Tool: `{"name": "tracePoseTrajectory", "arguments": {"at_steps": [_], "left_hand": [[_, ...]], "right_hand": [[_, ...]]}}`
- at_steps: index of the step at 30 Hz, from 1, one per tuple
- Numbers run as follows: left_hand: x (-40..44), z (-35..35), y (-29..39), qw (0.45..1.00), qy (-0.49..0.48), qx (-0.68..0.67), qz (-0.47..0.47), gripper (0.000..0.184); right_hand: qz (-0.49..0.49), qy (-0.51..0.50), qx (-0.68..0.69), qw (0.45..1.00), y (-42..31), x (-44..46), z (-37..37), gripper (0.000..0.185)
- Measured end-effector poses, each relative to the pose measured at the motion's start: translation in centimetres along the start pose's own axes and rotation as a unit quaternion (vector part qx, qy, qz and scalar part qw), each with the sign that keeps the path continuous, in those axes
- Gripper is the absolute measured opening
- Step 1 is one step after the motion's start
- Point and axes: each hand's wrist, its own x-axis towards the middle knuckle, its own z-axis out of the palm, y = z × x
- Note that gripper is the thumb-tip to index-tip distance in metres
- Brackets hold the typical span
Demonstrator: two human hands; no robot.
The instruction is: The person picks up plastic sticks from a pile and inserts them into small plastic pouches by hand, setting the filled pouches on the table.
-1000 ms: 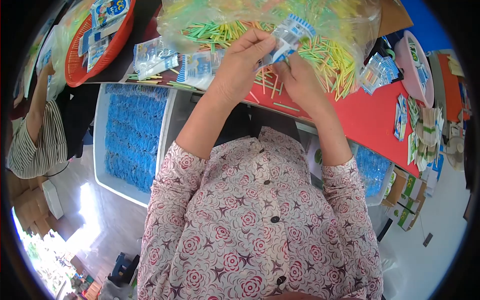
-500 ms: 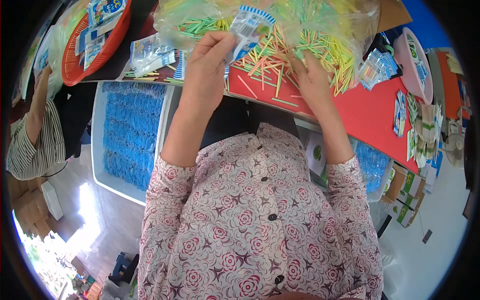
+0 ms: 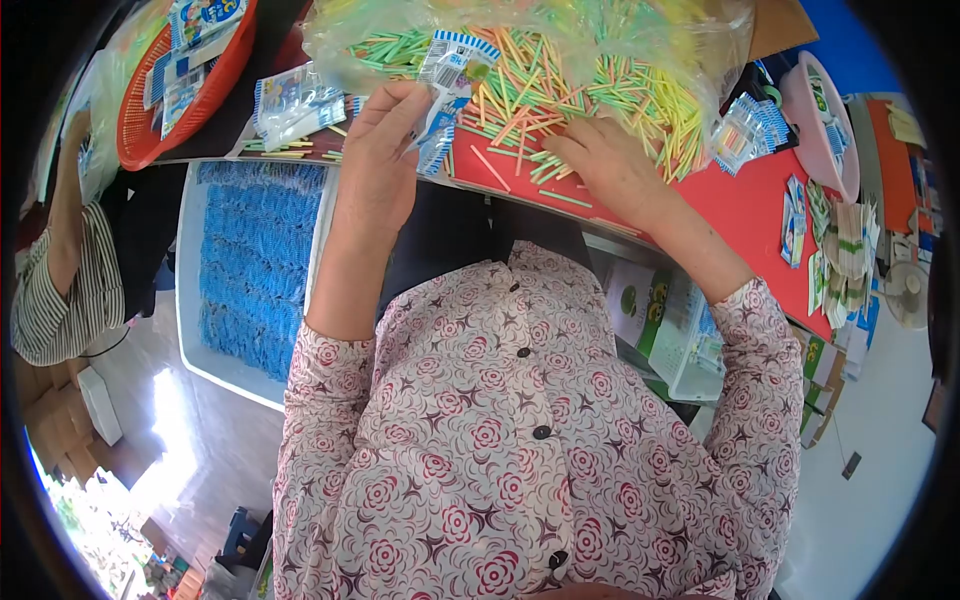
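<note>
Left fingers (image 3: 410, 98) pinching a blue-and-white plastic packet (image 3: 455, 75), held up at the left-front edge of the stick pile; left hand (image 3: 375, 185) behind it. Right hand (image 3: 615, 170) palm down, fingers bent onto the near edge of the coloured sticks (image 3: 520, 90); can't tell if they grip any. Clear plastic bag (image 3: 390, 20) drapes over the pile's far side, blocking it from behind. Flat packets (image 3: 295, 105) sit just left of the left hand, red basket (image 3: 130, 140) beyond. Right side: packet stack (image 3: 745, 135) on the red surface (image 3: 730, 215), pink basket (image 3: 795, 95) past it. White tub (image 3: 190, 290) below left. Vs 1.0 s ago: both hands were on the packet, now well apart; left hand and packet shifted left, right elbow swung out.
</note>
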Motion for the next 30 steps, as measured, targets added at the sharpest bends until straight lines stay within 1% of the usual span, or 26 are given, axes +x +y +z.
{"name": "tracePoseTrajectory", "arguments": {"at_steps": [4, 7, 8, 9, 11, 12, 13, 15, 16, 17, 19, 20, 23, 24, 27, 28, 29, 30], "left_hand": [[-0.2, 0.0, 0.2, 1.000, 0.018, 0.007, -0.011, 0.009], [-0.2, -0.2, 0.6, 1.000, 0.017, 0.008, -0.011, 0.008], [-0.2, -0.2, 0.6, 1.000, 0.016, 0.009, -0.013, 0.008], [-0.1, -0.2, 0.6, 1.000, 0.015, 0.010, -0.013, 0.008], [0.3, 0.2, 0.2, 0.998, -0.057, 0.005, 0.000, 0.007], [0.5, 0.5, -0.1, 0.996, -0.093, 0.002, 0.006, 0.007], [0.7, 1.3, -0.2, 0.996, -0.093, 0.002, 0.006, 0.007], [1.2, 3.4, -0.5, 0.985, -0.123, 0.101, 0.063, 0.007], [1.5, 4.4, -0.7, 0.975, -0.137, 0.151, 0.093, 0.007], [1.8, 5.3, -1.0, 0.975, -0.137, 0.150, 0.094, 0.007], [2.4, 6.8, -1.7, 0.976, -0.207, 0.070, -0.008, 0.007], [2.7, 7.1, -2.3, 0.976, -0.207, 0.070, -0.008, 0.007], [3.0, 7.4, -4.0, 0.934, -0.240, 0.256, -0.066, 0.007], [3.0, 7.2, -4.3, 0.934, -0.242, 0.256, -0.067, 0.007], [2.8, 6.6, -4.1, 0.969, -0.229, 0.047, -0.076, 0.008], [2.8, 6.5, -4.2, 0.969, -0.229, 0.048, -0.076, 0.008], [2.7, 6.6, -4.2, 0.981, -0.174, -0.038, -0.071, 0.009], [2.7, 6.7, -4.4, 0.983, -0.117, -0.124, -0.067, 0.011]], "right_hand": [[0.006, 0.022, -0.007, 1.000, 0.0, 0.1, 1.1, 0.032], [0.180, 0.090, 0.112, 0.973, 0.2, 0.4, 1.3, 0.023], [0.180, 0.090, 0.112, 0.973, 0.4, 0.5, 1.2, 0.023], [0.205, 0.113, 0.193, 0.953, 0.6, 0.6, 1.2, 0.022], [0.252, 0.157, 0.349, 0.889, 1.0, 0.7, 0.8, 0.022], [0.253, 0.158, 0.348, 0.889, 0.7, 0.8, 0.4, 0.022], [0.279, 0.135, 0.444, 0.841, -0.1, 0.9, 0.0, 0.022], [0.318, 0.083, 0.619, 0.714, -1.3, 1.3, -0.6, 0.023], [0.317, 0.083, 0.618, 0.714, -1.3, 1.4, -0.4, 0.023], [0.297, 0.085, 0.608, 0.732, -1.3, 1.4, -0.1, 0.022], [0.257, 0.089, 0.585, 0.764, -1.4, 1.6, 0.4, 0.022], [0.258, 0.089, 0.585, 0.764, -1.5, 1.7, 0.4, 0.022], [0.297, 0.136, 0.508, 0.797, -2.0, 2.1, -0.1, 0.019], [0.299, 0.137, 0.507, 0.797, -1.9, 1.9, -0.1, 0.019], [0.363, 0.094, 0.555, 0.743, -1.5, 1.6, -0.2, 0.018], [0.362, 0.094, 0.556, 0.743, -1.4, 1.8, -0.2, 0.018], [0.305, 0.187, 0.670, 0.650, -1.2, 2.1, -0.3, 0.018], [0.238, 0.273, 0.762, 0.536, -1.0, 2.3, -0.4, 0.018]]}}
